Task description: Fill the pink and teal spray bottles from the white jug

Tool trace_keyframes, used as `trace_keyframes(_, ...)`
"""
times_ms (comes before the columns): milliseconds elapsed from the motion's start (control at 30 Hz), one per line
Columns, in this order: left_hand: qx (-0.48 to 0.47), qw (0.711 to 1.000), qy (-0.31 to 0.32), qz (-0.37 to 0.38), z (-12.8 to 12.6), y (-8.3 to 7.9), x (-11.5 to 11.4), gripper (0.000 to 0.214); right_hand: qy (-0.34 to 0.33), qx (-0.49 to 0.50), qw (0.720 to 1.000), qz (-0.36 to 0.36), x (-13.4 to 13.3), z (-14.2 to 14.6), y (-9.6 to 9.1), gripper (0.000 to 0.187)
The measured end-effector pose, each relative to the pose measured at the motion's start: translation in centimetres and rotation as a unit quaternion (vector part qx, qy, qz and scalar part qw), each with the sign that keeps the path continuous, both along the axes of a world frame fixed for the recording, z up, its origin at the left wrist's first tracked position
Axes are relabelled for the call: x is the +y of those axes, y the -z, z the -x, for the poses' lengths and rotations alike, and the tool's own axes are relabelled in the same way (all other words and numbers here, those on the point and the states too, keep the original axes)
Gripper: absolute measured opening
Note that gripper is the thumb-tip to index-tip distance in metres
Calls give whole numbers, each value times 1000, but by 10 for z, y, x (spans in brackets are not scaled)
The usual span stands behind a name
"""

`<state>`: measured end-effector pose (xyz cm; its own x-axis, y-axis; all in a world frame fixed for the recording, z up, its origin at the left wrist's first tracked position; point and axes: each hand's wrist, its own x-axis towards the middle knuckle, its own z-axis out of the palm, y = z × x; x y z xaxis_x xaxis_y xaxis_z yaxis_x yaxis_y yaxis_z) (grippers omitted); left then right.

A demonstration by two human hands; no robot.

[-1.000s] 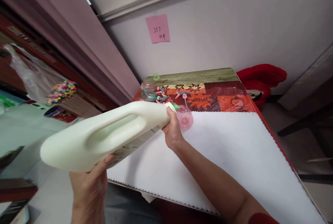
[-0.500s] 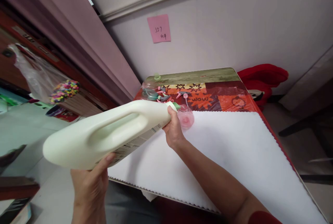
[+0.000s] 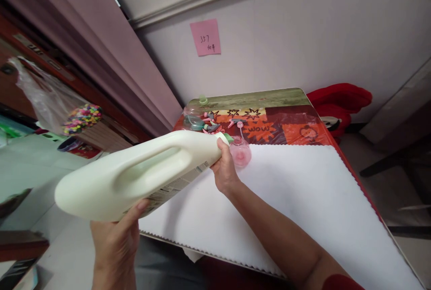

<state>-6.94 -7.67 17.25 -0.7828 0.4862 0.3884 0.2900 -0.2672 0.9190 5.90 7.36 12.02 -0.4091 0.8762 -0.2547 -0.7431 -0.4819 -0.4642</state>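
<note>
A large pale green detergent bottle point(image 3: 111, 169) with a side handle is tilted, its neck lower on the right and towards the table. My left hand point(image 3: 117, 231) supports its base end from below, thumb along the label side. My right hand point(image 3: 225, 166) is closed around the neck just behind the white collar. The green spout point(image 3: 228, 138) reaches over a round, clear pink bottle point(image 3: 240, 153) standing on the white mat. Whether liquid is flowing I cannot make out. Behind it lies a pink and grey spray head point(image 3: 238, 123).
More spray bottles point(image 3: 193, 121) with trigger heads lie at the table's back left, near a green ring-shaped cap point(image 3: 203, 100). The white mat point(image 3: 303, 200) covers the table's front. A pink note point(image 3: 205, 37) is on the wall. A red plush toy point(image 3: 340, 101) sits beyond the right edge.
Both hands keep their hold and the detergent bottle stays tilted over the pink bottle. Only a very slight shift of the view shows.
</note>
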Motion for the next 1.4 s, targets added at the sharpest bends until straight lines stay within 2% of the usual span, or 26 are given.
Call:
trace_keyframes(533, -9, 1000, -1, -4, -1, -2, -1, 59, -5, 5, 1000, 0, 0, -1, -3, 44)
trace_keyframes(1400, -2, 1000, -14, -7, -4, -3, -1, 56, -11, 6, 1000, -2, -1, -3, -5, 45)
